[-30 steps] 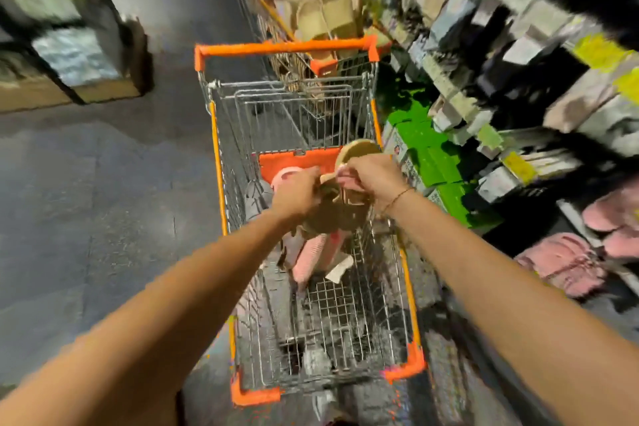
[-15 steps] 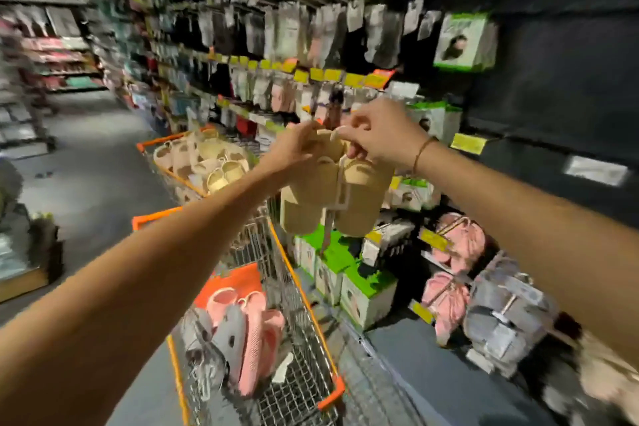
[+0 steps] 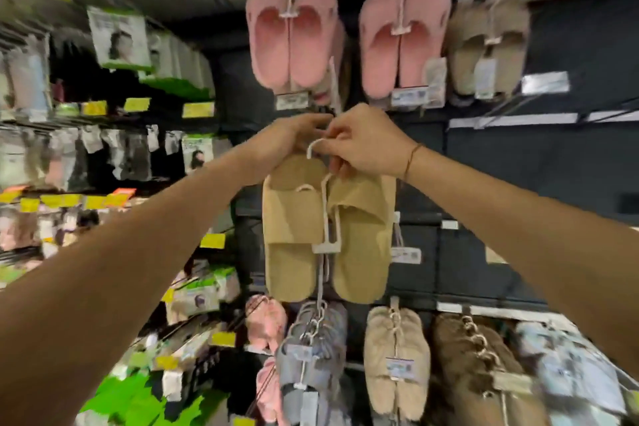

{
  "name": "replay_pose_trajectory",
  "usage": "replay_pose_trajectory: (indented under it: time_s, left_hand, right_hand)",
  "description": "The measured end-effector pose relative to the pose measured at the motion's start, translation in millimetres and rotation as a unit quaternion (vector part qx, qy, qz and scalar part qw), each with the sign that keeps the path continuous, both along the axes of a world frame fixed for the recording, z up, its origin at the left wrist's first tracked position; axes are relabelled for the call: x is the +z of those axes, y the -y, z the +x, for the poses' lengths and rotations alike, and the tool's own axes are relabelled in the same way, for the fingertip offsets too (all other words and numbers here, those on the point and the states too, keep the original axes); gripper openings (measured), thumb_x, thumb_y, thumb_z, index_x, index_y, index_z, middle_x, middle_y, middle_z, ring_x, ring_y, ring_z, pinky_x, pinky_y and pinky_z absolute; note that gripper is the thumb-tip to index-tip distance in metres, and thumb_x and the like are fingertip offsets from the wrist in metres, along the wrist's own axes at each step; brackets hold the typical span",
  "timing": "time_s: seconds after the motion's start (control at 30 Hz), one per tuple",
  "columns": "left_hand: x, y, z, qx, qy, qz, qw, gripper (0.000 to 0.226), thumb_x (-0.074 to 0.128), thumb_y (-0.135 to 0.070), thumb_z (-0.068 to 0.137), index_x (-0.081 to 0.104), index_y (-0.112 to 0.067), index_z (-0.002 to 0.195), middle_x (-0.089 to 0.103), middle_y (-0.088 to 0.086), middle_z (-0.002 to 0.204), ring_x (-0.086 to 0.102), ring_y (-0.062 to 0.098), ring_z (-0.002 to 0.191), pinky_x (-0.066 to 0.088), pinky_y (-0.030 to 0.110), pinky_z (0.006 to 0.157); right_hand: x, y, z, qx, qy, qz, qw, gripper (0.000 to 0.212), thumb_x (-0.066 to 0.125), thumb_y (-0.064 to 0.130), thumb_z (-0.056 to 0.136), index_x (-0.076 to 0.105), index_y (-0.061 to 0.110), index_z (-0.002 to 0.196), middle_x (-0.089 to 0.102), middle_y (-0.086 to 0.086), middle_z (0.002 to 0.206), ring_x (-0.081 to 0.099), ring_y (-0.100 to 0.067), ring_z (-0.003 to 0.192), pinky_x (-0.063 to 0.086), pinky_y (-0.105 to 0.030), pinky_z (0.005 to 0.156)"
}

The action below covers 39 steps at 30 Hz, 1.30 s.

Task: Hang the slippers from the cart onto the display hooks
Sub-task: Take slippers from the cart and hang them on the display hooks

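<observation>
Both hands point(image 3: 287, 143) point(image 3: 366, 145) raised, fingers pinched

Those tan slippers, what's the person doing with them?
A person is holding up a pair of tan slippers in front of a shop wall. Both hands pinch the white hanger at its top: the left hand from one side, the right hand from the other. Pink slippers already hang above, and grey slippers hang below. Whether the tan pair is on a hook yet cannot be told.

No legible text; price tags point(image 3: 198, 110) and slipper labels point(image 3: 292, 101) too blurred to read.
</observation>
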<state>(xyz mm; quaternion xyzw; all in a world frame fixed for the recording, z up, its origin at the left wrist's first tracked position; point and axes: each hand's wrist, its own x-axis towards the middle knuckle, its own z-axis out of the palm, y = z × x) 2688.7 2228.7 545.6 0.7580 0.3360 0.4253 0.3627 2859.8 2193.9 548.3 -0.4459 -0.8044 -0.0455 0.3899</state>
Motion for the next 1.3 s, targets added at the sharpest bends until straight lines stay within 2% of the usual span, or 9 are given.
replay_pose_trajectory:
  time_s: [0.1, 0.23, 0.37, 0.63, 0.73, 0.8, 0.97, 1.1, 1.3]
  left_hand:
    - [16.4, -1.9, 90.4, -0.034, 0.001, 0.003, 0.999, 0.058, 0.034, -0.04, 0.108, 0.08, -0.018, 0.081, 0.077, 0.005, 0.089, 0.068, 0.016, 0.084, 0.053, 0.029, 0.086]
    - [23.6, 2.8, 191.8, -0.101, -0.027, 0.044, 0.994, 0.061, 0.025, -0.042, 0.109, 0.066, 0.003, 0.116, 0.067, 0.014, 0.108, 0.065, 0.006, 0.08, 0.051, 0.007, 0.072]
    - [39.7, 3.5, 256.2, -0.114, -0.033, 0.075, 0.99, 0.052, 0.036, -0.068, 0.097, 0.074, -0.032, 0.098, 0.073, -0.003, 0.111, 0.067, 0.011, 0.105, 0.046, 0.035, 0.107]
    - [88.6, 42.4, 300.5, -0.146, -0.062, 0.087, 0.983, 0.062, 0.036, -0.076, 0.092, 0.072, -0.026, 0.08, 0.077, -0.008, 0.084, 0.067, 0.01, 0.093, 0.045, 0.026, 0.093]
    - [96.8, 60.4, 319.1, -0.125, -0.14, 0.13, 0.974, 0.081, 0.025, -0.098, 0.07, 0.077, -0.039, 0.086, 0.06, -0.006, 0.131, 0.048, 0.017, 0.127, 0.024, 0.038, 0.119]
    - [98.9, 67.3, 325.1, -0.122, -0.159, 0.133, 0.971, 0.075, 0.019, -0.09, 0.082, 0.073, -0.038, 0.086, 0.055, -0.006, 0.118, 0.043, 0.018, 0.125, 0.015, 0.041, 0.12]
    - [103.7, 58.3, 340.3, -0.214, -0.182, 0.136, 0.95, 0.092, 0.023, -0.105, 0.061, 0.075, -0.044, 0.107, 0.064, 0.0, 0.132, 0.055, 0.022, 0.126, 0.032, 0.046, 0.116]
    - [96.4, 67.0, 354.9, -0.198, -0.147, 0.167, 0.955, 0.083, 0.021, -0.086, 0.087, 0.08, -0.028, 0.091, 0.075, 0.01, 0.104, 0.069, 0.024, 0.101, 0.047, 0.034, 0.097]
    - [95.6, 74.3, 363.8, -0.205, -0.196, 0.18, 0.942, 0.079, 0.026, -0.077, 0.094, 0.08, -0.019, 0.092, 0.076, 0.011, 0.1, 0.069, 0.028, 0.102, 0.049, 0.038, 0.099]
  right_hand:
    - [9.9, 9.9, 82.0, -0.052, -0.004, 0.031, 0.998, 0.033, 0.067, 0.037, 0.092, 0.072, 0.007, 0.078, 0.071, -0.001, 0.061, 0.068, -0.014, 0.054, 0.058, -0.036, 0.065]
    - [21.6, 24.0, 171.2, -0.125, -0.008, 0.078, 0.989, 0.029, 0.067, 0.031, 0.092, 0.07, 0.007, 0.076, 0.071, -0.001, 0.064, 0.066, -0.011, 0.055, 0.056, -0.035, 0.068]
    - [39.1, 46.2, 225.5, -0.17, 0.01, 0.108, 0.979, 0.024, 0.064, 0.03, 0.095, 0.071, 0.012, 0.08, 0.07, 0.002, 0.064, 0.062, -0.007, 0.057, 0.054, -0.031, 0.071]
    - [58.0, 95.6, 268.9, -0.251, 0.002, 0.207, 0.946, 0.026, 0.062, 0.031, 0.095, 0.071, 0.013, 0.08, 0.07, 0.007, 0.06, 0.064, -0.005, 0.061, 0.042, -0.01, 0.069]
    - [53.5, 117.6, 278.0, -0.277, -0.003, 0.208, 0.938, 0.025, 0.062, 0.032, 0.096, 0.071, 0.012, 0.083, 0.071, 0.007, 0.061, 0.065, -0.003, 0.062, 0.042, -0.01, 0.069]
    - [53.6, 129.7, 278.7, -0.281, 0.005, 0.204, 0.938, 0.023, 0.062, 0.031, 0.097, 0.072, 0.012, 0.089, 0.071, 0.007, 0.062, 0.066, -0.002, 0.063, 0.049, -0.017, 0.072]
    - [57.6, 149.2, 288.6, -0.297, 0.011, 0.194, 0.935, 0.022, 0.059, 0.033, 0.098, 0.072, 0.016, 0.093, 0.071, 0.007, 0.065, 0.066, -0.004, 0.064, 0.053, -0.026, 0.074]
    - [58.4, 154.7, 298.4, -0.315, 0.004, 0.169, 0.934, 0.02, 0.061, 0.034, 0.097, 0.067, 0.024, 0.081, 0.068, 0.011, 0.06, 0.06, 0.005, 0.056, 0.038, -0.008, 0.062]
    - [51.7, 153.7, 314.8, -0.322, -0.014, 0.137, 0.937, 0.023, 0.06, 0.033, 0.097, 0.069, 0.019, 0.081, 0.065, 0.011, 0.057, 0.056, 0.008, 0.051, 0.038, -0.006, 0.055]
